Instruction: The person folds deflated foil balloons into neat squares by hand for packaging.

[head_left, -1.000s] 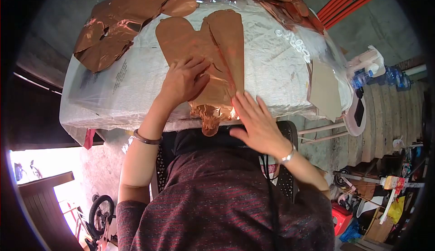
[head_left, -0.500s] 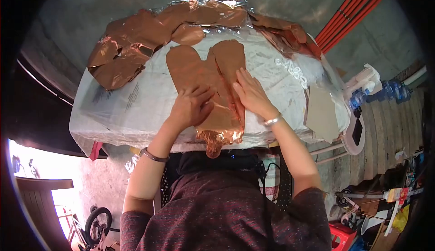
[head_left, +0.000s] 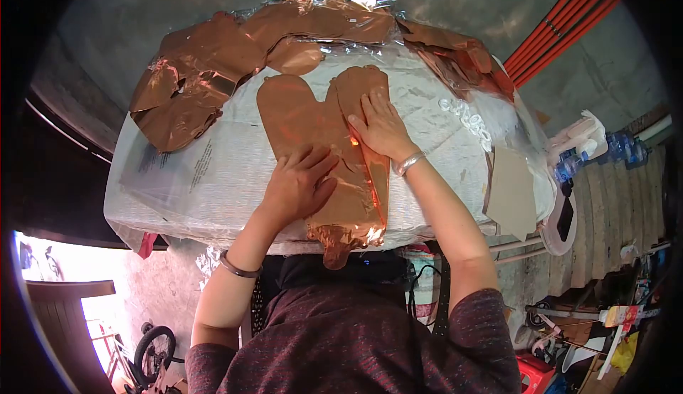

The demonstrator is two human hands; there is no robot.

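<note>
A flat copper-coloured foil balloon [head_left: 306, 120] lies on the white-covered table, its two rounded lobes pointing away from me and its crumpled neck [head_left: 336, 245] hanging over the near edge. A lengthwise fold runs down its right side. My left hand [head_left: 302, 180] rests on the middle of the foil with fingers slightly bent and apart, gripping nothing. Higher up, my right hand [head_left: 380, 127] presses flat on the right lobe, fingers stretched out and thumb spread near the fold.
More copper foil balloons [head_left: 206, 56] lie along the far edge, some in clear plastic. At the right are white rings [head_left: 466, 120], a grey-beige card [head_left: 512, 191] and a phone-like dark object [head_left: 566, 216] on a white stand. Orange-red poles [head_left: 558, 28] lean beyond the table.
My right hand has slid up and slightly left on the balloon, onto its right lobe. My left hand stays at about the same place on the foil. The view has shifted slightly.
</note>
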